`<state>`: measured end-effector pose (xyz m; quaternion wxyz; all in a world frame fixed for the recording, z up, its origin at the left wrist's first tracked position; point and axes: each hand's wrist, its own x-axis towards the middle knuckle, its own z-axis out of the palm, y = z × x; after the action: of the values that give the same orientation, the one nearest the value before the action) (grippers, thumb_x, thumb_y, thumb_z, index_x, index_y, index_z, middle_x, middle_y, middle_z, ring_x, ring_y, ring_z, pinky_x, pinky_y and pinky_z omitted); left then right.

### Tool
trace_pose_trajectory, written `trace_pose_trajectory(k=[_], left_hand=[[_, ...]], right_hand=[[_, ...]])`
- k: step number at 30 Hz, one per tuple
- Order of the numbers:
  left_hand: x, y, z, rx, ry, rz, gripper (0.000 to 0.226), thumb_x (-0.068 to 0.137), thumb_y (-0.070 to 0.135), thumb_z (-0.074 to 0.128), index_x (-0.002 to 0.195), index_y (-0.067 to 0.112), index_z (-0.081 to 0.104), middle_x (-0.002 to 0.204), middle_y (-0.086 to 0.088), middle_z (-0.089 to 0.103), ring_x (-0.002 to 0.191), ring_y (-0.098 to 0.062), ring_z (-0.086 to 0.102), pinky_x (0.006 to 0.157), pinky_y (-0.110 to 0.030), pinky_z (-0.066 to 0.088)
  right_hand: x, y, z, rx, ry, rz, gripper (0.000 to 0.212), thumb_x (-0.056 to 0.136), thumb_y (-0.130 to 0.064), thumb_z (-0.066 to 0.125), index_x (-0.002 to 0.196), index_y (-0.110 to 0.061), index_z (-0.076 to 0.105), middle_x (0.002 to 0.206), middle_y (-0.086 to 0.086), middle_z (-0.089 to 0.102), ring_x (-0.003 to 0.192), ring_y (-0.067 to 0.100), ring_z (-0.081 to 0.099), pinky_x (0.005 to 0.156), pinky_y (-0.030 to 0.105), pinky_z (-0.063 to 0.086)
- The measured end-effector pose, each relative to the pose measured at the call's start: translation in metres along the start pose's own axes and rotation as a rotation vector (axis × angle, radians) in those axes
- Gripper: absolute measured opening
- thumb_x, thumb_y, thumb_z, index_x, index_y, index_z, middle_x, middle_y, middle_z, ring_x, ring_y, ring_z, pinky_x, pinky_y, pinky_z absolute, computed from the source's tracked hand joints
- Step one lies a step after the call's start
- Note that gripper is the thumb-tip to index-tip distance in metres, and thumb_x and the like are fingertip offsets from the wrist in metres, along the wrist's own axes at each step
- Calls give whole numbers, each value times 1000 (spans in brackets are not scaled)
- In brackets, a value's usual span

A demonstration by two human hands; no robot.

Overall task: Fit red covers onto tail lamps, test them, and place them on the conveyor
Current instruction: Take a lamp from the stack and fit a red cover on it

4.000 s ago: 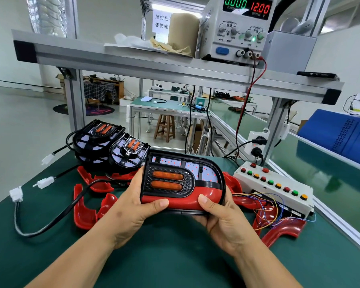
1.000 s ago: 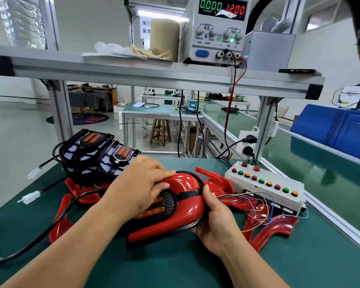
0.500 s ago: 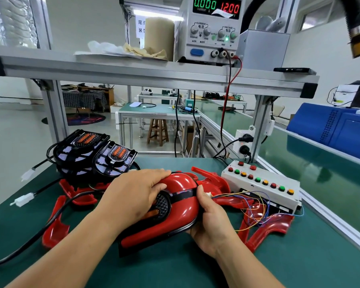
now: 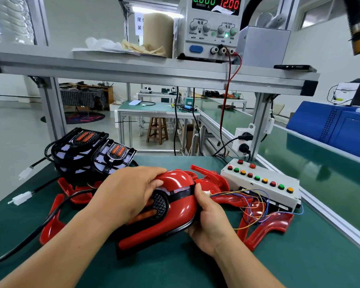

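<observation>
- Now, tail lamp (image 4: 161, 204) is mid-bench on the green mat (image 4: 299, 256), betw. your two hands, red cover (image 4: 181, 213) seated on its face.
- Long axis runs diagonal: squared end near-left, low on the mat; rounded end far-right, raised, pointing twd the button box (image 4: 260, 183).
- L hand (image 4: 129, 194): palm over the lamp face, fingers curled over the cover's domed top, gripping it.
- R hand (image 4: 210, 223): cups the lamp's right edge from under, thumb on the black band, so closed round the lamp.
- Shelf (image 4: 133, 69) overhead carries the power supply (image 4: 212, 28) (reads 0.000 / 12.00) w/ a paper roll (image 4: 158, 34) just beside it.
- Mat also carries loose spare covers (image 4: 266, 227) both sides of the lamp, plus two uncovered lamps (image 4: 87, 150) overlapping at far left.
- Coloured wires (image 4: 256, 202) run from the button box to by your R thumb.
- Conveyor (image 4: 320, 154) runs along the right, apart from the lamp.
</observation>
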<state>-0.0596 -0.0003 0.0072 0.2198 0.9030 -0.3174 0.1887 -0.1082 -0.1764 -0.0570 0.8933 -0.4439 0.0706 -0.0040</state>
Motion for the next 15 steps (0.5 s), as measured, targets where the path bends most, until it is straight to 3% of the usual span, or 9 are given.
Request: trace_pose_trajectory(k=[2,4,6,9,15], left_hand=[[-1,-1,-1,-13,11,-20,34,97,36,53,130,39,59,113,16,69,104,-8,63,86,-25,47],[-1,-2,1,-9,-6,-16,34,97,37,53,131,39,59,121,16,67,113,-8,61,93,-26,47],[-2,-1,5,-20,-10,-11,36,98,34,55,134,37,58,135,18,59,127,-6,53,104,-23,39],[-3,-1,10,-39,25,4,37,97,32,56,134,36,58,142,20,51,132,-3,49,109,-22,34],[-6,2,13,-29,110,41,34,94,33,62,127,40,63,130,19,62,123,-5,57,94,-19,38]], right_hand=[[1,0,-1,12,0,3,56,80,-50,55,117,-11,66,107,16,73,88,29,73,66,39,60],[2,0,-2,11,8,1,55,81,-50,54,118,-10,66,106,17,73,86,29,73,66,39,60],[2,0,-2,7,9,0,58,81,-51,54,120,-10,64,108,17,72,89,30,72,71,42,61],[1,-1,-2,-2,-13,-7,60,81,-51,53,124,-9,63,112,18,71,98,33,70,78,43,59],[0,0,-2,19,-50,-17,63,80,-51,52,124,-7,62,114,19,70,102,33,69,77,41,60]])
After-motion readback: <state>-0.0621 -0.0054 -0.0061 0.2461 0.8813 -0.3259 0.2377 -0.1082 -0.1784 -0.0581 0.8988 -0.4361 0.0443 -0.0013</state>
